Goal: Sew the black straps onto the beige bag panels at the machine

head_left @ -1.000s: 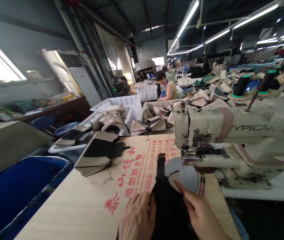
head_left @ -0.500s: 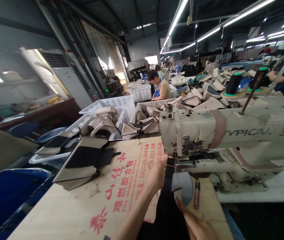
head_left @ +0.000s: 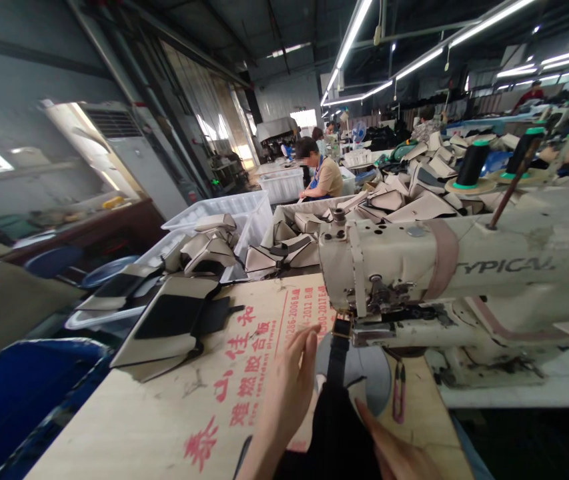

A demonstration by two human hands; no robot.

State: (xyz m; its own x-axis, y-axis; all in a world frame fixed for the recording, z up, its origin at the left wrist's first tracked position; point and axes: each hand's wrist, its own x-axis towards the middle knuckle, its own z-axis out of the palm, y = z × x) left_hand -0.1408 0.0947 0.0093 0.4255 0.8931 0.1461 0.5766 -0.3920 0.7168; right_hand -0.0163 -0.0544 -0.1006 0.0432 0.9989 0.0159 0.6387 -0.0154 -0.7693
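A black strap (head_left: 337, 363) with a metal buckle (head_left: 341, 327) runs up to the needle area of the sewing machine (head_left: 389, 260). It joins a black fabric piece (head_left: 339, 433) with beige edges, low in the view. My left hand (head_left: 291, 380) is just left of the strap, fingers stretched forward and apart from the buckle. At the piece's right edge, my right hand (head_left: 399, 450) grips the fabric, thumb along its side; its other fingers are partly hidden. Thread snips (head_left: 399, 393) with pinkish handles lie to the right on the table.
A beige and black sewn piece (head_left: 169, 327) rests on the plywood tabletop (head_left: 164, 420). White plastic crates (head_left: 249, 233) with similar pieces stand behind. Black thread spools (head_left: 471, 165) sit above the machine. A blue bin (head_left: 39, 400) is at left; a person (head_left: 324, 177) sits beyond.
My left hand has drawn back from the buckle, down and left, and its fingers have come off the strap. My right hand stays at the fabric's edge.
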